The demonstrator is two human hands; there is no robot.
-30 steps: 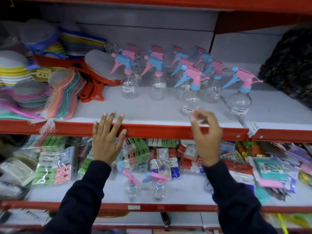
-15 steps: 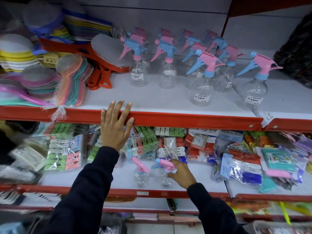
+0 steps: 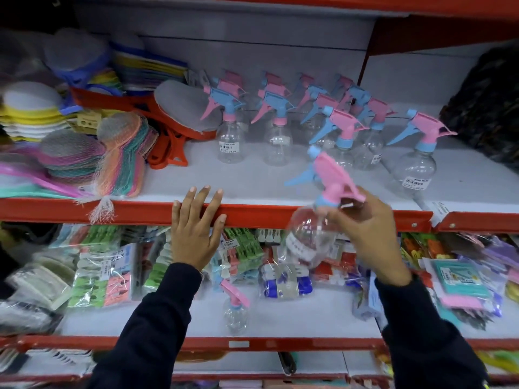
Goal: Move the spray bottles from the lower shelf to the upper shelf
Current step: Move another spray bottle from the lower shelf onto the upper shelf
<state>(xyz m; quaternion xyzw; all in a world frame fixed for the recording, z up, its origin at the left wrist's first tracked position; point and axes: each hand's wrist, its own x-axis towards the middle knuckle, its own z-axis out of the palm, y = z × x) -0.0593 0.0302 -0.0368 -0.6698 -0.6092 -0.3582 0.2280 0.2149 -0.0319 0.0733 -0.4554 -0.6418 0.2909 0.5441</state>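
Note:
My right hand point(image 3: 368, 234) grips a clear spray bottle point(image 3: 311, 234) with a pink and blue trigger head by its neck. The bottle hangs tilted in front of the red front edge of the upper shelf point(image 3: 266, 213). My left hand point(image 3: 195, 231) rests flat on that red edge, fingers spread, holding nothing. One more spray bottle point(image 3: 235, 313) with a pink head stands on the lower shelf point(image 3: 295, 318). Several spray bottles point(image 3: 276, 133) with pink or blue heads stand in rows on the white upper shelf.
Netted scrubbers point(image 3: 92, 155) and red-handled brushes point(image 3: 168, 130) fill the upper shelf's left part. A dark patterned bundle point(image 3: 486, 108) sits at its right end. Bagged clothes pegs point(image 3: 104, 273) and other packets point(image 3: 460, 276) line the back of the lower shelf.
My right hand went down to the lower shelf, closed on a spray bottle and has lifted it up to the upper shelf's edge. My left hand stayed on the red edge.

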